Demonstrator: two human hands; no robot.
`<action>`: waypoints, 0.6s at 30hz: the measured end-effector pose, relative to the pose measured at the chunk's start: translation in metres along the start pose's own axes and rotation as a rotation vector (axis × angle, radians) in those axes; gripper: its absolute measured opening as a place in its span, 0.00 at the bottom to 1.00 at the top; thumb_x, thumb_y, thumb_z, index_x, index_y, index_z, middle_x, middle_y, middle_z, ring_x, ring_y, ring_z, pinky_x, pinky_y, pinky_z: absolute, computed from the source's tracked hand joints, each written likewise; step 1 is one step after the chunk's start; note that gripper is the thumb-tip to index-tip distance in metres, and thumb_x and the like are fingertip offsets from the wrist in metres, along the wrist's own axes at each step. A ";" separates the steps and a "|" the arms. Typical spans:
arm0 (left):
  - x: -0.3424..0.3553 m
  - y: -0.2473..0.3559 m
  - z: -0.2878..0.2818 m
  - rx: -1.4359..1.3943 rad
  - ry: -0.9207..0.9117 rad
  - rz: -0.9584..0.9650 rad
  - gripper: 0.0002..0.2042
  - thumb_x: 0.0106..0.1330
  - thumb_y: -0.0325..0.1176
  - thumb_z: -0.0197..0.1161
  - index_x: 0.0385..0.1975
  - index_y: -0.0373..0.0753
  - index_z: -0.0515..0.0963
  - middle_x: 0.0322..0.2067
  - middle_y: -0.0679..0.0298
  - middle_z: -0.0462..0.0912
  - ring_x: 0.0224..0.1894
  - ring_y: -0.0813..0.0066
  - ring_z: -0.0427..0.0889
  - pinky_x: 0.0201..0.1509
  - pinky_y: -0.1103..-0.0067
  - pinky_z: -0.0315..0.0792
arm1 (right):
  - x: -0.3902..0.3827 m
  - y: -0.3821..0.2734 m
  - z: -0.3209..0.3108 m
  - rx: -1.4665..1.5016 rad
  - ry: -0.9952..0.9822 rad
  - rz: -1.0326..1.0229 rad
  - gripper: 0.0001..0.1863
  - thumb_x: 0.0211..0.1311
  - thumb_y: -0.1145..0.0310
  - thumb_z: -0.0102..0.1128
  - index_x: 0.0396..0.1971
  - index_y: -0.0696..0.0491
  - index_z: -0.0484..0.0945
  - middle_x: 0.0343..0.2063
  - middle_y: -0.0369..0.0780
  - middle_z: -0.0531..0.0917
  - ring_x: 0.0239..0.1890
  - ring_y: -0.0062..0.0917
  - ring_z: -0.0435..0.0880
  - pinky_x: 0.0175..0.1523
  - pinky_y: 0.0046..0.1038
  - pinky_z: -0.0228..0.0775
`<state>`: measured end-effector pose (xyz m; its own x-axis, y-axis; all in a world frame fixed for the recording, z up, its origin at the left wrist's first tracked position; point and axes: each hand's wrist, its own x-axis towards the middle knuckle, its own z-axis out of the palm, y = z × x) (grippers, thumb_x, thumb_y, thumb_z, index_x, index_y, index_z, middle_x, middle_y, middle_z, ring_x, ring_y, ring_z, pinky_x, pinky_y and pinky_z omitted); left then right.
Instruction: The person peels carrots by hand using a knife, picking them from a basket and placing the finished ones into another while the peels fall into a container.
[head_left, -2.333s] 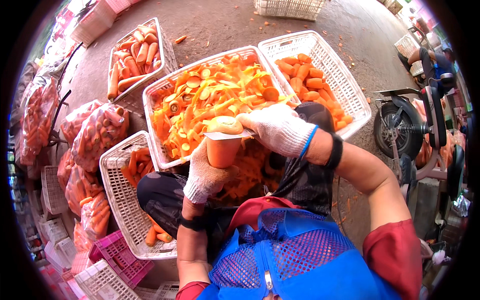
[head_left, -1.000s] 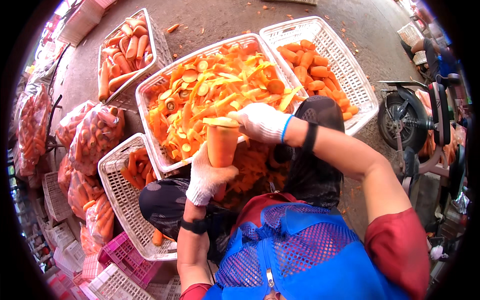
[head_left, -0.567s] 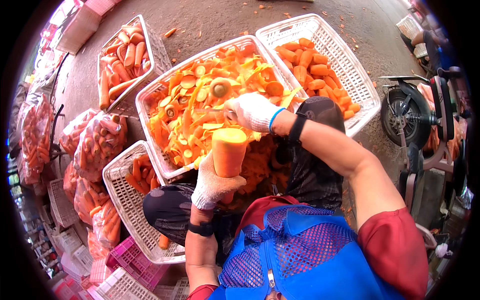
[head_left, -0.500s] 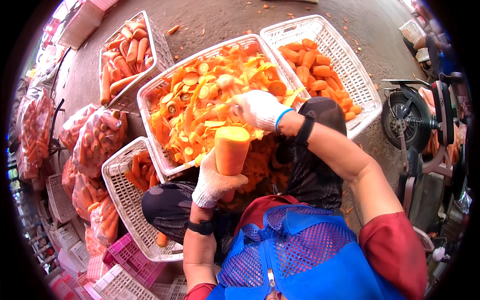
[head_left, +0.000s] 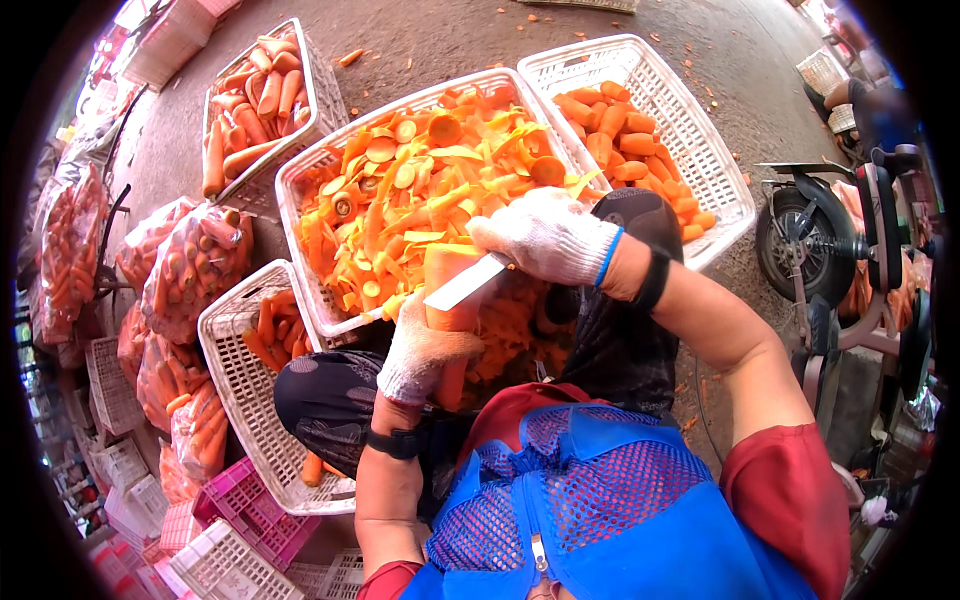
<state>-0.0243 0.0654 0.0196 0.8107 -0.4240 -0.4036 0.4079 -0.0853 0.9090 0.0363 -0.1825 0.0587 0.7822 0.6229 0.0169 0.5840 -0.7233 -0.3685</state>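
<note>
A thick orange carrot [head_left: 447, 272] is held tilted in my gloved left hand [head_left: 415, 352], its upper end toward the crate. Closed around a knife, my gloved right hand [head_left: 552, 237] is at the carrot's upper right. The knife's flat, pale blade [head_left: 466, 283] lies across the face of the carrot; the handle is hidden in the glove. Just beyond both hands, a white crate [head_left: 350, 324] is heaped with orange peelings [head_left: 395, 225] and round end slices. More peelings lie in the shade between my knees.
To the right, peeled carrots [head_left: 630, 140] fill part of another white crate [head_left: 715, 150]. Unpeeled carrots [head_left: 265, 90] fill a crate at the far left. Beside my left knee is a crate [head_left: 235, 365] with some carrots. Bagged carrots [head_left: 195, 270] line the left; a wheeled vehicle [head_left: 806, 240] stands right.
My right hand has come from over the peelings to the carrot, and the knife blade now lies across it. The carrot has tipped, its upper end showing less.
</note>
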 end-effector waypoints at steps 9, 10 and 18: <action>-0.015 0.023 0.013 -0.280 0.004 -0.150 0.21 0.52 0.28 0.72 0.47 0.32 0.76 0.27 0.62 0.80 0.20 0.71 0.80 0.22 0.77 0.74 | 0.011 0.012 0.031 0.009 0.249 -0.038 0.02 0.65 0.65 0.60 0.34 0.46 0.77 0.24 0.40 0.85 0.30 0.40 0.89 0.35 0.42 0.77; -0.017 0.013 0.017 -0.342 -0.010 -0.185 0.21 0.50 0.27 0.73 0.46 0.32 0.77 0.27 0.63 0.80 0.21 0.71 0.80 0.23 0.77 0.75 | 0.011 0.016 0.025 -0.020 0.287 -0.137 0.02 0.65 0.66 0.59 0.34 0.46 0.78 0.25 0.40 0.86 0.30 0.40 0.89 0.34 0.42 0.78; -0.024 0.010 0.026 -0.212 -0.124 0.005 0.22 0.49 0.25 0.70 0.46 0.31 0.76 0.25 0.62 0.79 0.20 0.71 0.79 0.24 0.76 0.74 | 0.031 0.055 0.039 -0.231 -0.103 0.360 0.12 0.69 0.65 0.57 0.44 0.52 0.85 0.29 0.48 0.89 0.34 0.44 0.91 0.41 0.48 0.82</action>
<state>-0.0506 0.0517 0.0407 0.7608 -0.5325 -0.3711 0.4934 0.1030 0.8637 0.0839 -0.1912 0.0026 0.9257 0.3371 -0.1716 0.3209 -0.9400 -0.1160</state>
